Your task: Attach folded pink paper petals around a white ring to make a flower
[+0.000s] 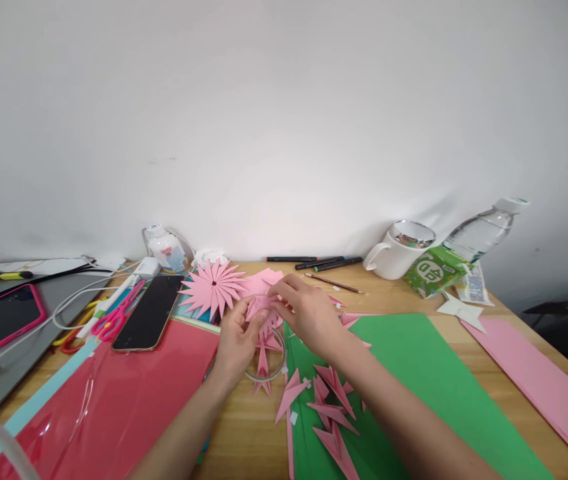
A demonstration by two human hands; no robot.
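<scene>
Over the middle of the desk, a folded pink paper piece (258, 304) is pinched in my left hand (234, 337). My right hand (311, 313) closes its fingertips on the same piece from the right, partly covering it. Just below my hands, a clear tape roll (284, 363) lies around part of a pink pointed paper fold (263, 370). Behind my left hand rests a pink paper starburst (214, 285) with many points. Several loose pink folded pieces (334, 417) lie on a green sheet (414, 373) under my right forearm.
A red plastic-covered sheet (129, 400), a dark phone (150, 313) and pink scissors (117, 319) are on the left. Pens (331, 261), a pencil (337, 283), a white mug (394, 252), a green carton (434, 272) and a leaning water bottle (484, 230) stand or lie toward the wall.
</scene>
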